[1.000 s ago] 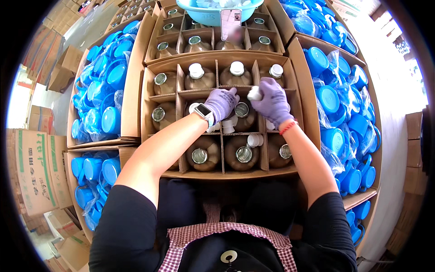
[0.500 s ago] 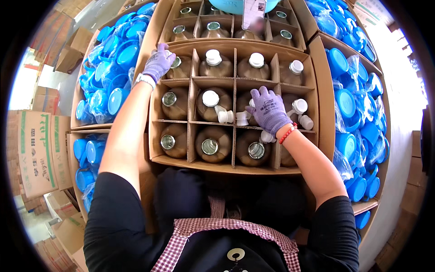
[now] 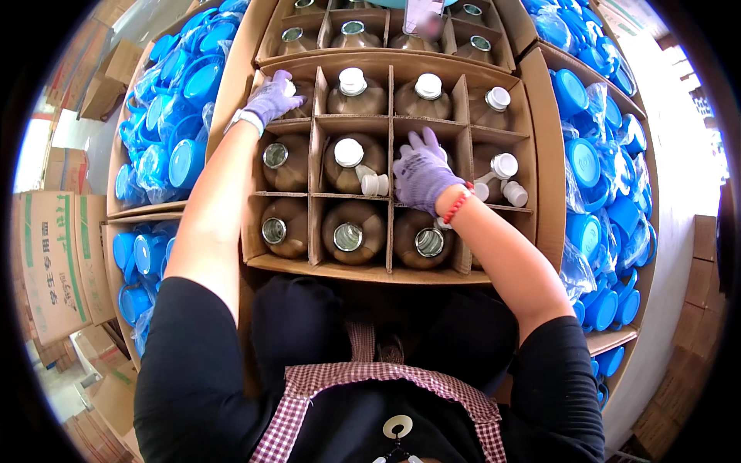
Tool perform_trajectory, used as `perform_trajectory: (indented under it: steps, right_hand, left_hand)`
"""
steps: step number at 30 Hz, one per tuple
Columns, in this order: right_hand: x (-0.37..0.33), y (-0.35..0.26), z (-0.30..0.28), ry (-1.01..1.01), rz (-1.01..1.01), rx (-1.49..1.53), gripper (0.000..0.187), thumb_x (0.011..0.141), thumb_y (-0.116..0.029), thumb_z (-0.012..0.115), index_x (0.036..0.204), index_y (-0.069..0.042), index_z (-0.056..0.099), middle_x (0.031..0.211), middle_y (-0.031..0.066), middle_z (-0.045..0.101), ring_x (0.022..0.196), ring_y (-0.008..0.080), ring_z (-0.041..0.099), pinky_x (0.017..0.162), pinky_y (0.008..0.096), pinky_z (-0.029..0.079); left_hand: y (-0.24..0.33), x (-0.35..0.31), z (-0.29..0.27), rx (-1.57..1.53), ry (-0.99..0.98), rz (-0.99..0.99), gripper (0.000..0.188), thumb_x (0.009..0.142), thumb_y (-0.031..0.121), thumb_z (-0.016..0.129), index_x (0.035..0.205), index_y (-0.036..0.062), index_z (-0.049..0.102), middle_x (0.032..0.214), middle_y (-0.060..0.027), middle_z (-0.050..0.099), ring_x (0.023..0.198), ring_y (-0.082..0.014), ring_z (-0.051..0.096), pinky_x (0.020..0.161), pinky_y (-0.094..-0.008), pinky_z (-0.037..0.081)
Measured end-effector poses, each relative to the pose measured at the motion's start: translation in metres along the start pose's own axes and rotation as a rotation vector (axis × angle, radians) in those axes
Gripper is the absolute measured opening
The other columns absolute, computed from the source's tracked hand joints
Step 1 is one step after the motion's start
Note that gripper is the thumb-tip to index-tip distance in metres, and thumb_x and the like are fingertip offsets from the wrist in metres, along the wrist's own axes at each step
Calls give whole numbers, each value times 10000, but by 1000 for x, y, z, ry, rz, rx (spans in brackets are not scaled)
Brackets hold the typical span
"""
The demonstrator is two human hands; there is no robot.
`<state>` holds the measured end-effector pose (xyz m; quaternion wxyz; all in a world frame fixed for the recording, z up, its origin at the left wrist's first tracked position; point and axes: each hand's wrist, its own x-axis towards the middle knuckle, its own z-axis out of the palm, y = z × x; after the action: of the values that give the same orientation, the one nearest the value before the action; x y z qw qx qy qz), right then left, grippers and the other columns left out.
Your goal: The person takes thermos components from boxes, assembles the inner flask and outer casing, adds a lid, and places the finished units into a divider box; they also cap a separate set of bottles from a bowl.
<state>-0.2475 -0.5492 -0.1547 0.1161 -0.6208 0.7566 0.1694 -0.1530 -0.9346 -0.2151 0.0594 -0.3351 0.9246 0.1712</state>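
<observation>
My left hand, in a purple glove, is closed round a white screw cap at the neck of the far-left brown-looking jug. My right hand, also gloved, curls over the third compartment of the middle row and hides what lies beneath its palm. A white cap shows just beyond its fingers. Loose caps lie beside the jug to its left, with more loose caps on its right. The other far-row jugs wear white caps; the near-row jugs in view have uncapped mouths.
The divided carton has cardboard partitions between the jugs. Behind it stands a second carton of uncapped jugs. Boxes of blue plastic lids or cups flank it on the left, with similar blue pieces on the right. Stacked cartons are farther left.
My right hand has moved left, over the divider, covering the loose cap that showed there. My left hand stays at the far-left jug. The whole view has shifted slightly.
</observation>
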Motion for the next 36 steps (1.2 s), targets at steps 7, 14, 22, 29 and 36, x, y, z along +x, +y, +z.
perform_trajectory:
  steps: [7, 14, 22, 29, 36]
  right_hand:
    - [-123, 3, 20, 473, -97, 871, 516, 615, -479, 882, 929, -120, 685, 914, 119, 603, 982, 333, 604, 995, 486, 461]
    - [-115, -35, 58, 408, -279, 293, 482, 794, -489, 766, 1107, -133, 680, 1095, 95, 590, 1122, 292, 577, 1085, 465, 408]
    - [-94, -19, 45, 438, -295, 628, 405, 898, -443, 704, 1092, -88, 682, 1112, 144, 645, 1092, 342, 618, 980, 461, 480]
    - [-122, 60, 60, 238, 522, 493, 330, 975, -398, 635, 1011, -72, 673, 994, 203, 732, 922, 370, 714, 790, 477, 539]
    - [-128, 74, 57, 222, 689, 910, 478, 806, -361, 778, 1132, -56, 608, 937, 189, 708, 859, 395, 682, 792, 457, 538]
  left_hand:
    - [162, -151, -6, -181, 270, 622, 247, 909, 270, 739, 1060, 75, 723, 968, -103, 732, 849, -314, 711, 789, -400, 572]
    - [199, -175, 56, 142, -257, 502, 412, 883, 261, 680, 1156, -25, 564, 1009, -279, 710, 963, -436, 704, 869, -510, 558]
    - [208, -179, 27, 351, -218, 548, 329, 807, 293, 736, 1034, 57, 708, 1069, -237, 680, 956, -392, 695, 882, -464, 565]
    - [69, -181, -24, 38, 158, 80, 429, 910, 323, 709, 1203, 68, 528, 1177, -258, 606, 1010, -458, 656, 886, -537, 543]
    - [9, -146, 7, 58, -21, 95, 544, 965, 478, 645, 1289, 59, 521, 1309, -298, 561, 1169, -488, 591, 983, -559, 505]
